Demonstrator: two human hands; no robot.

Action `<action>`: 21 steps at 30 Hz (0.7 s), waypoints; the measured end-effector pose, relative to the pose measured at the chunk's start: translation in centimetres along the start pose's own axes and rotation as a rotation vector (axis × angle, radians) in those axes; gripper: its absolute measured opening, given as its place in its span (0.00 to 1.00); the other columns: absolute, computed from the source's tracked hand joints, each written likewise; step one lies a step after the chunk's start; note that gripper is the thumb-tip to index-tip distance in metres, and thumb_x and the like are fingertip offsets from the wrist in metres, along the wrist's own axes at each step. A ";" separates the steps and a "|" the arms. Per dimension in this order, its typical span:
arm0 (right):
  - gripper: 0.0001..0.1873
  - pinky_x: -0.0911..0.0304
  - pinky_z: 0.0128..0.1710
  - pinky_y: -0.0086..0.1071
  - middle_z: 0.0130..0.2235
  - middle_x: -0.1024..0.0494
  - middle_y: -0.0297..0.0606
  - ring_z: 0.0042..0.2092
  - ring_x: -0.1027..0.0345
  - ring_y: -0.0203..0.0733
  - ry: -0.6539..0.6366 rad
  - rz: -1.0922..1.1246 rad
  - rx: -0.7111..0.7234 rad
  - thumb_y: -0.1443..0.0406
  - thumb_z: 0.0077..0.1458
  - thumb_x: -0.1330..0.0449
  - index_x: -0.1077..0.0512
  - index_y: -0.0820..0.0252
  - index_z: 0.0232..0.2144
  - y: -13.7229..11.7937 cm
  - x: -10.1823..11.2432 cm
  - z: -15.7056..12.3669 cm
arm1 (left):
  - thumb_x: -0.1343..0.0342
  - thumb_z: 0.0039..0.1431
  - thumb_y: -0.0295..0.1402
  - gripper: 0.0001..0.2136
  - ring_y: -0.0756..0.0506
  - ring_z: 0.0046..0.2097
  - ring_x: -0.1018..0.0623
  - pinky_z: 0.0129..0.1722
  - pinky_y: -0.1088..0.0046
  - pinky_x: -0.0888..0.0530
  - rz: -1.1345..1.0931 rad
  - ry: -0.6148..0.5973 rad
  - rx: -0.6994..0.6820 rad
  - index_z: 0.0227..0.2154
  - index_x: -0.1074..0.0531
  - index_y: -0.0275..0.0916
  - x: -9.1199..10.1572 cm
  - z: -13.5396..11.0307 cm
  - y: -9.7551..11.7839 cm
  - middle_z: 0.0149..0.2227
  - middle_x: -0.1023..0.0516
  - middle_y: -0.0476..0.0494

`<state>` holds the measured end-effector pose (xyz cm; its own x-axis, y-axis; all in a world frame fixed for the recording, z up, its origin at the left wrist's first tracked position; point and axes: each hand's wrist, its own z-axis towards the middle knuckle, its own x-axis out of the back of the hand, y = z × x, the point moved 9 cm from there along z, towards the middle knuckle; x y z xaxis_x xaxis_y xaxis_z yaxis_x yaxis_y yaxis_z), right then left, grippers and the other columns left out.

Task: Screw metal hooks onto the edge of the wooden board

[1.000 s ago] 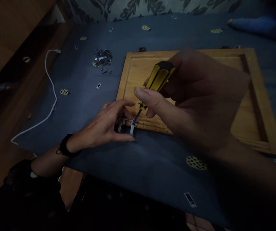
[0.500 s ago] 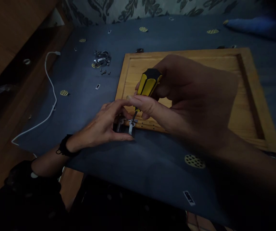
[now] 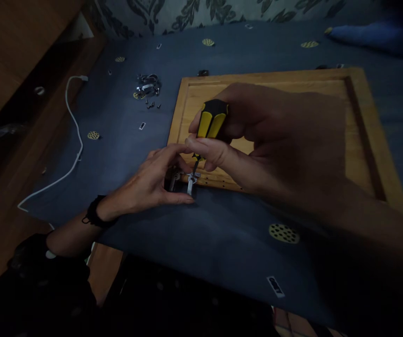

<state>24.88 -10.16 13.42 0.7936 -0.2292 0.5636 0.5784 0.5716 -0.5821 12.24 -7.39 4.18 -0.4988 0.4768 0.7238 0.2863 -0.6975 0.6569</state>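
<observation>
In my right hand (image 3: 257,135) is a yellow-and-black screwdriver (image 3: 210,124), its handle gripped by the fingers and thumb. The screwdriver leans slightly, and its shaft points down at a metal hinge (image 3: 190,182) on the near left edge of a wooden cabinet door (image 3: 377,135). My left hand (image 3: 152,180) curves around that hinge, with the thumb at its near end and the fingers at its far side. A second metal piece lies just left of the hinge, partly hidden by the left fingers. Where the screwdriver tip meets the hinge is too small to make out clearly.
A pile of metal hinges (image 3: 148,86) rests on the blue cloth (image 3: 124,107) at the back left, with several small screws (image 3: 152,105) beside it. A white cable (image 3: 76,126) runs along the left side. A blue object (image 3: 370,40) lies at the far right.
My right hand has shifted a little left, and the screwdriver handle now stands more upright. My left hand stays around the hinge, nearly unmoved.
</observation>
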 end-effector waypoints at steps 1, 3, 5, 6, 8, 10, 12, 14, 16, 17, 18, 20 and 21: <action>0.14 0.34 0.26 0.37 0.26 0.23 0.30 0.26 0.29 0.38 -0.012 0.002 0.000 0.49 0.60 0.36 0.31 0.45 0.29 0.0 -0.1 0.1 | 0.35 0.57 0.56 0.37 0.38 0.49 0.19 0.55 0.53 0.26 0.005 0.000 0.003 0.62 0.39 0.43 0.0 0.0 0.0 0.47 0.20 0.42; 0.14 0.34 0.26 0.36 0.26 0.23 0.29 0.26 0.28 0.39 -0.014 0.001 0.013 0.48 0.61 0.36 0.31 0.45 0.29 -0.2 0.0 0.0 | 0.35 0.56 0.56 0.37 0.39 0.48 0.19 0.54 0.53 0.26 0.007 0.003 -0.001 0.62 0.39 0.43 0.0 0.0 0.0 0.47 0.20 0.42; 0.14 0.32 0.27 0.37 0.27 0.22 0.30 0.27 0.26 0.40 0.003 -0.030 0.027 0.47 0.62 0.37 0.29 0.46 0.31 -0.4 0.1 -0.2 | 0.34 0.56 0.56 0.38 0.39 0.47 0.19 0.53 0.54 0.25 0.003 0.003 -0.004 0.62 0.39 0.43 0.0 0.0 0.0 0.47 0.20 0.42; 0.14 0.31 0.29 0.37 0.27 0.22 0.30 0.28 0.25 0.41 0.017 -0.056 0.025 0.48 0.62 0.37 0.28 0.46 0.32 -0.3 0.2 -0.3 | 0.34 0.56 0.56 0.38 0.39 0.47 0.18 0.52 0.55 0.25 -0.001 0.004 -0.007 0.62 0.39 0.43 -0.1 -0.1 0.0 0.47 0.20 0.43; 0.13 0.30 0.30 0.37 0.27 0.21 0.29 0.29 0.24 0.42 0.033 -0.085 0.041 0.49 0.63 0.37 0.27 0.47 0.34 -0.4 0.3 -0.5 | 0.33 0.56 0.55 0.38 0.39 0.48 0.18 0.53 0.54 0.25 -0.009 0.007 -0.010 0.62 0.39 0.44 0.0 -0.1 0.0 0.48 0.20 0.43; 0.14 0.31 0.29 0.36 0.27 0.21 0.30 0.28 0.25 0.41 0.035 -0.080 0.059 0.48 0.63 0.37 0.27 0.49 0.33 -0.5 0.3 -0.5 | 0.33 0.56 0.55 0.38 0.39 0.49 0.19 0.53 0.55 0.25 -0.018 0.009 -0.008 0.63 0.39 0.44 0.0 -0.1 0.0 0.48 0.20 0.42; 0.15 0.31 0.28 0.35 0.27 0.21 0.30 0.28 0.25 0.40 0.024 -0.056 0.058 0.48 0.62 0.36 0.27 0.48 0.32 -0.4 0.2 -0.3 | 0.33 0.56 0.54 0.37 0.39 0.49 0.19 0.51 0.57 0.24 -0.041 0.004 0.004 0.63 0.39 0.44 -0.1 0.0 0.0 0.47 0.20 0.42; 0.14 0.30 0.29 0.34 0.28 0.21 0.30 0.28 0.25 0.39 -0.023 -0.025 0.035 0.48 0.61 0.36 0.27 0.47 0.32 -0.2 -0.1 -0.2 | 0.33 0.56 0.54 0.37 0.39 0.48 0.19 0.51 0.57 0.24 -0.059 0.001 0.008 0.62 0.38 0.44 -0.1 0.0 0.0 0.47 0.20 0.42; 0.11 0.29 0.31 0.35 0.30 0.21 0.30 0.30 0.25 0.39 -0.063 0.040 0.002 0.51 0.62 0.36 0.28 0.47 0.33 0.0 -0.2 -0.3 | 0.31 0.54 0.53 0.37 0.39 0.49 0.19 0.54 0.55 0.26 -0.076 0.002 0.024 0.61 0.38 0.44 -0.1 0.0 -0.1 0.47 0.20 0.43; 0.10 0.29 0.32 0.36 0.32 0.21 0.31 0.32 0.25 0.39 -0.063 0.076 -0.018 0.52 0.63 0.37 0.28 0.47 0.35 0.0 -0.1 -0.3 | 0.30 0.54 0.52 0.37 0.39 0.48 0.19 0.55 0.55 0.26 -0.092 0.003 0.036 0.61 0.37 0.44 -0.1 -0.1 -0.2 0.46 0.20 0.43; 0.10 0.29 0.33 0.37 0.34 0.21 0.31 0.33 0.25 0.39 -0.033 0.107 -0.034 0.52 0.64 0.37 0.29 0.48 0.36 0.1 0.4 -0.3 | 0.29 0.53 0.50 0.37 0.39 0.48 0.19 0.55 0.55 0.26 -0.114 0.001 0.056 0.61 0.37 0.45 -0.1 -0.1 -0.4 0.46 0.21 0.44; 0.16 0.31 0.31 0.38 0.36 0.24 0.32 0.32 0.27 0.38 0.063 0.111 -0.045 0.49 0.66 0.40 0.33 0.51 0.34 -0.1 1.7 -0.2 | 0.28 0.52 0.48 0.37 0.40 0.49 0.20 0.52 0.58 0.25 -0.172 -0.008 0.096 0.61 0.37 0.45 -0.3 -0.3 -0.8 0.45 0.21 0.44; 0.20 0.32 0.30 0.38 0.36 0.25 0.31 0.31 0.28 0.37 0.100 0.114 -0.050 0.46 0.66 0.43 0.37 0.51 0.31 -0.3 2.2 0.0 | 0.28 0.52 0.48 0.37 0.39 0.50 0.20 0.52 0.59 0.24 -0.195 -0.013 0.106 0.61 0.38 0.45 -0.4 -0.4 -0.9 0.45 0.21 0.43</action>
<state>26.49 -10.84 14.80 0.8680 -0.2439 0.4325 0.4903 0.5591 -0.6686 11.85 -7.12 3.21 -0.5427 0.6044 0.5833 0.2704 -0.5317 0.8026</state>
